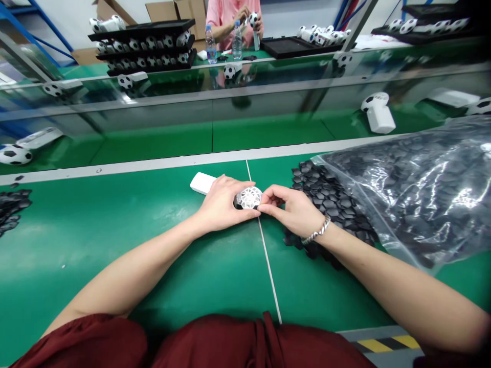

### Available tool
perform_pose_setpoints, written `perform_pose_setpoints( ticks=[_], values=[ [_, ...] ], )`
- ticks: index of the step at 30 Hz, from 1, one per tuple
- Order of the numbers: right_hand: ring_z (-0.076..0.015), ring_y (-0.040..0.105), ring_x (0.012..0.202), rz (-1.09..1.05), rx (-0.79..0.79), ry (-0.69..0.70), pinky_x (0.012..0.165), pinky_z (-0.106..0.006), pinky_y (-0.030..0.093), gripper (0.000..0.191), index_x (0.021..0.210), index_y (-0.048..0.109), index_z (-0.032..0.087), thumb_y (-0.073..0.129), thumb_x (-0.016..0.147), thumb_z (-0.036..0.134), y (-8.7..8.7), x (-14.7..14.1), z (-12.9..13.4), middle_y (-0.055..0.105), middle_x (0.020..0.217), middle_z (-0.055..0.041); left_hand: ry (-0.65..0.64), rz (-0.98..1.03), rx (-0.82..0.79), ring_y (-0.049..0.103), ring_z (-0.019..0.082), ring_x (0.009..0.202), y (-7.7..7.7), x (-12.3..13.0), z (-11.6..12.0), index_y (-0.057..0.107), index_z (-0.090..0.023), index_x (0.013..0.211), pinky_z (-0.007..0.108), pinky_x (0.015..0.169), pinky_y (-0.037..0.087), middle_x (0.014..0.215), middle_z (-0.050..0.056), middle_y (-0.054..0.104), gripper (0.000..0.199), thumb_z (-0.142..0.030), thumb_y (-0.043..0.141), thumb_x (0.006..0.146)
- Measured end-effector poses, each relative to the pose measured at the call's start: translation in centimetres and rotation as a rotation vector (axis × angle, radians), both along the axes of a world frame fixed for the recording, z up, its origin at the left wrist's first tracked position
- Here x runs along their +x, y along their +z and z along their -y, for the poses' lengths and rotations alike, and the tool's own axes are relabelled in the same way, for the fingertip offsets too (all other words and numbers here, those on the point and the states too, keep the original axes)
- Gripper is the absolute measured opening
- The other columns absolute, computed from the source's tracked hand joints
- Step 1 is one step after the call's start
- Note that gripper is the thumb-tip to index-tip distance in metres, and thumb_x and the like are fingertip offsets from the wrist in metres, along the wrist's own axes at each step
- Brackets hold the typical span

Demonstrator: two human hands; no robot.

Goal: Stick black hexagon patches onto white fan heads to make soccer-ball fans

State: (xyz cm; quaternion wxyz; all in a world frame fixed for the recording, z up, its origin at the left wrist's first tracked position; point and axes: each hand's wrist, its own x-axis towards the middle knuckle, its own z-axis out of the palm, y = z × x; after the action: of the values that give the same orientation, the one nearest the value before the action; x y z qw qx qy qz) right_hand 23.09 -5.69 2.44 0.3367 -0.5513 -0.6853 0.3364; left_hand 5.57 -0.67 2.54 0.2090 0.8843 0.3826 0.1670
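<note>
Head view: left hand (pixel 221 203) is clamped over a small handheld fan (pixel 248 197), pinning it flat on the green counter (pixel 115 225). Fan's white handle (pixel 202 182) sticks out far-left past the knuckles; its round white geodesic grille faces up, dead centre on the counter's white seam line.

Right hand (pixel 291 208) comes in from the right, fingertips (pixel 264 204) pinched together at the grille's near-right rim. Can't tell if there's a black piece between them, too small. A bracelet (pixel 316 232) sits on that wrist.

Step looks like fitting black hexagon pieces (pixel 326 194) onto the grille cells, to match the soccer-ball fans (pixel 378 110) lying on the far belt. The grille shows all white, so my read is early on this unit. Next placement needs the piece aligned to a cell and pressed flush while the left hand stops any rotation.

Both forearms are low and angled inward, meeting at the fan. The loose hexagon pile is just right of the right hand, spilling from a clear plastic bag (pixel 422 189). A smaller black pile (pixel 11 207) is at the far left edge. A person in pink (pixel 230 15) works across the line.
</note>
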Motion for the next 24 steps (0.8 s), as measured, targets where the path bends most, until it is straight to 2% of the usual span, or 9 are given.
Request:
perform_pose_setpoints(
  ticks=[4,13,19,24],
  values=[
    [-0.0104,0.050,0.058,-0.039,-0.024,0.006,0.057,-0.024,0.042,0.010,0.068,0.055,0.018,0.061,0.071,0.025,-0.4,0.2,-0.3,0.057,0.064,0.0021,-0.025,0.032,0.022,0.051,0.023,0.097,-0.1,-0.1,-0.1,0.056,-0.019,0.112,0.041,0.091,0.036,0.103,0.005,0.063,0.057,-0.048,0.067,0.064],
    [-0.0084,0.046,0.054,-0.183,-0.121,0.069,0.053,-0.022,0.039,0.021,0.067,0.051,0.017,0.066,0.067,0.032,-1.6,0.9,-1.1,0.051,0.062,0.0041,-0.041,0.036,0.043,0.050,0.023,0.096,-0.3,-0.3,-0.1,0.055,-0.020,0.112,0.040,0.091,0.035,0.103,0.006,0.062,0.058,-0.051,0.066,0.064],
    [-0.0090,0.048,0.056,-0.182,-0.091,0.066,0.053,-0.022,0.041,0.021,0.071,0.049,0.018,0.065,0.068,0.031,-1.6,0.7,-1.0,0.052,0.064,0.0037,-0.041,0.022,0.065,0.050,0.023,0.095,-0.4,-0.3,-0.1,0.055,-0.018,0.113,0.040,0.089,0.036,0.099,0.007,0.062,0.059,-0.051,0.064,0.066],
    [-0.0100,0.051,0.060,-0.138,0.004,0.049,0.055,-0.024,0.045,0.016,0.074,0.049,0.019,0.061,0.073,0.030,-2.2,0.7,-0.9,0.053,0.068,0.0022,-0.009,0.026,0.081,0.049,0.024,0.096,-0.5,-0.3,-0.1,0.053,-0.016,0.115,0.040,0.089,0.036,0.101,0.008,0.062,0.058,-0.046,0.064,0.066]
  ],
)
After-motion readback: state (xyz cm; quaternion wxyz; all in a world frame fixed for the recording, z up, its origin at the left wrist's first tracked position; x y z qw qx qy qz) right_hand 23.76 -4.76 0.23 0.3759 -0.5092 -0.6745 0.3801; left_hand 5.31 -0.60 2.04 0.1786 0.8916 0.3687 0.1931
